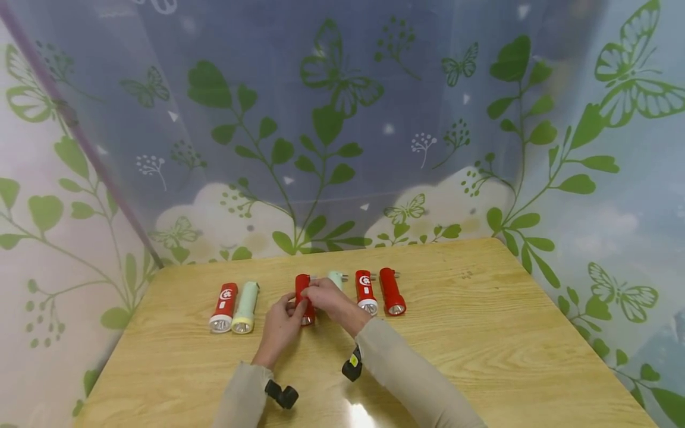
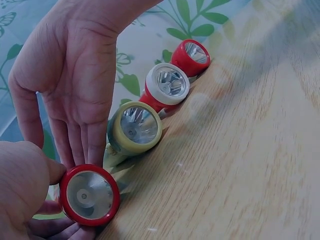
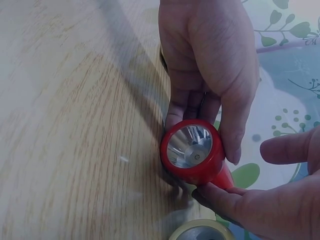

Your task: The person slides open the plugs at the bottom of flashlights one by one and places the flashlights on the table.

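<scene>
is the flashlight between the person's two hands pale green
No, the left hand and the right hand both touch a red cylindrical flashlight.

Centre flashlight (image 2: 90,195): red body, red rim, silvery reflector. Far-left flashlight (image 1: 223,306): red, white printed emblem, white rim. Its neighbour, the left mint flashlight (image 1: 246,306): pale green, yellow rim. Right mint flashlight (image 1: 336,278): pale green, yellowish rim in left wrist view. Emblem flashlight (image 1: 365,288): red, white print, white rim. Far-right flashlight (image 1: 392,291): red body and rim. Table (image 1: 481,333): yellowish tan, wood-grain pattern. Backdrop (image 1: 407,172): blue-grey and whitish, green leaves, green butterflies. Sleeves (image 1: 412,365): beige.
</scene>
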The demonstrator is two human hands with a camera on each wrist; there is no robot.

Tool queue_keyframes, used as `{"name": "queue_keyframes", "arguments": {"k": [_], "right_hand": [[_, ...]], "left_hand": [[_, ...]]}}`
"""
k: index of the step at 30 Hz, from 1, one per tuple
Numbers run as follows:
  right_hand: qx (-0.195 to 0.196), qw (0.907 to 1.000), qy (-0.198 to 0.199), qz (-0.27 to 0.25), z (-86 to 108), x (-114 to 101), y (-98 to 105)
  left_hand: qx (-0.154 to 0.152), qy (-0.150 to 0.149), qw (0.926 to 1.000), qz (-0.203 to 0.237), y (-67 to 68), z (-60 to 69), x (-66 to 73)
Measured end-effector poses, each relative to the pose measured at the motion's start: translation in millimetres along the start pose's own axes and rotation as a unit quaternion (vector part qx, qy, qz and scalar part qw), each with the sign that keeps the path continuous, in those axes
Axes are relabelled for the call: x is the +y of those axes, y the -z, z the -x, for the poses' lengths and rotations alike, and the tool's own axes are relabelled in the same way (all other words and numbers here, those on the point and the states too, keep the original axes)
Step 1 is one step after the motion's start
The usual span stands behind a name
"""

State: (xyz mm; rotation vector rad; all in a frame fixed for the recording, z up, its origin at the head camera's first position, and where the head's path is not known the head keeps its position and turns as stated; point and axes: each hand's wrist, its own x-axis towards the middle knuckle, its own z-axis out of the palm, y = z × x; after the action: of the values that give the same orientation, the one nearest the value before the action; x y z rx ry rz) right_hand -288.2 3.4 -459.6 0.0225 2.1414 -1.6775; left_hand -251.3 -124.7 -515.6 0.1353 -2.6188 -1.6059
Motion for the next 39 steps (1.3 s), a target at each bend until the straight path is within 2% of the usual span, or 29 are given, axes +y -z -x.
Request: {"name": "queue_keyframes", "arguments": {"k": [7, 15, 23, 31, 39], "right_hand": [[0.002, 1.0000, -0.003, 0.007, -3.3, 2, 2], [0.000, 1.0000, 0.004, 0.001, -6.2, 7, 3], [-0.009, 0.9999, -0.004, 0.008, -8.5, 6, 3], [-0.005, 0.9995, 0.017, 0.026, -4.7, -1, 8], [-0.003, 0.9986, 0.035, 0.039, -5.2, -5, 10]], "left_hand": [[-0.005, 0.006, 0.9999, -0.009, 0.0, 0.7, 1.5], [0.008, -0.005, 0.9996, -0.026, -1.8, 0.1, 0.5], [0.012, 0.000, 0.9995, -0.028, -2.5, -3.2, 0.0], [0.026, -0.020, 0.9990, -0.031, -2.1, -2.5, 4.6], [0.027, -0.009, 0.9993, -0.024, -0.7, -1.0, 2.0]]}}
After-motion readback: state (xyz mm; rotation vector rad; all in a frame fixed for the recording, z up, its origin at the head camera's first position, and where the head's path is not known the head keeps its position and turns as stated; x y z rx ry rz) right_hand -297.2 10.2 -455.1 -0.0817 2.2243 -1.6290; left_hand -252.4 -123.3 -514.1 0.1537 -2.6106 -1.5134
